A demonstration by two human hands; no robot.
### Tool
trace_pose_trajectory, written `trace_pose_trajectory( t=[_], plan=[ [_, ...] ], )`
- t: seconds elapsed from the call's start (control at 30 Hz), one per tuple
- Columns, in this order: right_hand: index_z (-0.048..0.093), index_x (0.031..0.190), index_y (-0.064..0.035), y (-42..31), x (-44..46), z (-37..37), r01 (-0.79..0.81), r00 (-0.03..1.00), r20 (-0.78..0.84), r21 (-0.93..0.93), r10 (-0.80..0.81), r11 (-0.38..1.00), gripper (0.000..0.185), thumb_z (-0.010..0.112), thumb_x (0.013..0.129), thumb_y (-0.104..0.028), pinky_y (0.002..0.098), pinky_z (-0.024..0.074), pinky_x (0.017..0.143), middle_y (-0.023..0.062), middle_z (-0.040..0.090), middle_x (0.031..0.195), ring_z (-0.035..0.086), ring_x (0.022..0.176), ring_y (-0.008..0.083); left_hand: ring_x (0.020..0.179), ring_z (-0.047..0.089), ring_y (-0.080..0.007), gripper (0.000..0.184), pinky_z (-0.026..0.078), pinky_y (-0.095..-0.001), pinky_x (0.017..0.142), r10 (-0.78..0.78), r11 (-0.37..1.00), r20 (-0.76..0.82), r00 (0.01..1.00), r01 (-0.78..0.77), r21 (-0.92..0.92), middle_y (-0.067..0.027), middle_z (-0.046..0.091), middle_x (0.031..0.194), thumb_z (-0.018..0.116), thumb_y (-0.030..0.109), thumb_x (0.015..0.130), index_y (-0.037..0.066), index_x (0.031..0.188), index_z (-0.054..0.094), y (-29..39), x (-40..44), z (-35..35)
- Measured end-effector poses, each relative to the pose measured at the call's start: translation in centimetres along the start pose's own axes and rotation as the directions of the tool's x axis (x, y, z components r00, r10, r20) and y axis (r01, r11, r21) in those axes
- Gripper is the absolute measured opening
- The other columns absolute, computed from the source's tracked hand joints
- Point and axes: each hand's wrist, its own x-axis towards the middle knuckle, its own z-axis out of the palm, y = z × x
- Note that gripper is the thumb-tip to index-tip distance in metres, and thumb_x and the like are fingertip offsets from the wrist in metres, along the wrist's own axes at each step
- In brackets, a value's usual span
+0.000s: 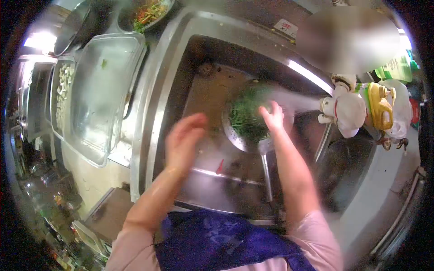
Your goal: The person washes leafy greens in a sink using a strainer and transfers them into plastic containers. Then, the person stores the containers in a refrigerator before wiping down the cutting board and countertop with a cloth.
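My right hand (272,115) is over the right side of a metal colander (236,140) of chopped green leaves (244,118), at or just above the greens. Its fingers are apart, and I see nothing held in them. My left hand (184,137) is raised over the left part of the sink (194,97), blurred by motion, with its fingers partly curled; whether it holds anything is unclear. Between the hands, the colander sits in the sink. A blurred stream, seemingly water, runs from the white-wrapped tap (346,110) toward the greens.
A clear plastic tray (101,90) and a narrow container of white pieces (63,92) lie left of the sink. A bowl of mixed vegetables (149,16) stands at the top. Yellow bottle (379,106) is at the right. A metal handle (267,178) extends below the colander.
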Motion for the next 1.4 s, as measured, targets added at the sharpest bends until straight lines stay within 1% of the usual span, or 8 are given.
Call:
trace_pose_trajectory(
  t=[0.33,0.53,0.7,0.8,1.07,1.23,1.33,1.4],
  plan=[
    [0.025,0.143,-0.0066,-3.7,-1.7,1.7,-0.311,0.930,0.290,0.296,0.225,0.903,0.083,0.069,0.077,-0.033,0.0427,0.0347,0.101,0.0192,0.037,0.138,0.036,0.128,0.0301,0.126,0.038,-0.0312,0.089,0.038,-0.0484,0.097,-0.599,0.787,-0.013,0.801,0.585,-0.198,-0.0181,0.040,0.137,0.070,0.052,0.075,0.011,0.140,0.028,-13.2,12.8,12.7],
    [0.045,0.120,-0.0050,-3.7,-3.1,-2.5,-0.315,0.932,0.362,0.792,0.012,0.523,0.049,0.065,0.075,-0.004,0.0299,0.0482,0.075,0.0068,0.057,0.104,0.056,0.089,0.0154,0.094,0.060,-0.0204,0.059,0.050,-0.0344,0.081,-0.407,0.868,0.233,0.883,0.454,-0.202,-0.0093,0.062,0.106,0.078,0.010,0.063,0.003,0.116,0.051,-15.1,14.2,11.7],
    [0.047,0.113,-0.0058,-1.6,-3.1,-4.4,0.119,0.988,0.010,0.586,-0.154,0.802,0.043,0.059,0.073,0.003,0.0273,0.0451,0.077,0.0079,0.050,0.110,0.053,0.092,0.0149,0.096,0.059,-0.0237,0.051,0.048,-0.0371,0.084,-0.128,0.966,0.293,0.948,0.187,-0.181,-0.0118,0.061,0.105,0.073,0.007,0.063,0.003,0.110,0.055,-12.0,12.5,11.7],
    [0.047,0.106,-0.0048,-2.9,-3.2,-5.6,0.327,0.944,-0.118,0.443,-0.307,0.835,0.042,0.061,0.066,0.000,0.0305,0.0418,0.086,0.0078,0.049,0.106,0.049,0.097,0.0188,0.097,0.056,-0.0319,0.051,0.044,-0.0404,0.088,0.494,0.801,0.363,0.790,-0.576,0.164,-0.0164,0.059,0.103,0.069,0.004,0.060,0.004,0.109,0.055,-10.9,12.1,10.8],
    [0.038,0.132,-0.0064,-7.8,-3.4,-8.0,0.018,0.980,0.081,0.877,-0.184,0.480,0.079,0.076,0.066,-0.023,0.0406,0.0330,0.105,0.0113,0.043,0.130,0.040,0.124,0.0253,0.112,0.044,-0.0431,0.054,0.036,-0.0449,0.099,0.574,0.691,0.391,0.719,-0.682,0.239,-0.0213,0.051,0.115,0.069,0.022,0.063,0.004,0.112,0.055,-6.4,9.2,12.9],
    [0.033,0.140,-0.0064,-2.6,0.2,-5.6,0.026,0.938,0.223,0.716,-0.264,0.698,0.078,0.072,0.074,-0.022,0.0408,0.0333,0.105,0.0137,0.039,0.140,0.036,0.129,0.0280,0.123,0.038,-0.0462,0.058,0.028,-0.0483,0.106,0.329,0.566,0.338,0.881,-0.471,0.676,-0.0225,0.047,0.129,0.068,0.025,0.063,0.014,0.119,0.057,-10.9,11.4,10.7],
    [0.030,0.142,-0.0065,-2.5,1.2,-4.6,-0.006,0.962,0.209,0.661,-0.177,0.750,0.081,0.073,0.075,-0.023,0.0403,0.0326,0.105,0.0166,0.041,0.137,0.039,0.127,0.0284,0.123,0.044,-0.0279,0.056,0.035,-0.0371,0.103,-0.033,0.995,0.055,0.998,0.038,-0.091,-0.0167,0.046,0.135,0.066,0.017,0.076,0.013,0.130,0.051,-18.6,14.8,8.4],
    [0.030,0.141,-0.0040,-3.9,1.3,-3.3,-0.029,0.963,0.240,0.543,-0.121,0.839,0.083,0.075,0.075,-0.022,0.0408,0.0357,0.103,0.0181,0.043,0.135,0.043,0.124,0.0284,0.120,0.046,-0.0239,0.064,0.038,-0.0341,0.100,-0.258,0.849,0.035,0.966,0.244,-0.468,-0.0133,0.048,0.133,0.068,0.022,0.082,0.010,0.138,0.039,-18.9,14.9,8.5]
  ],
)
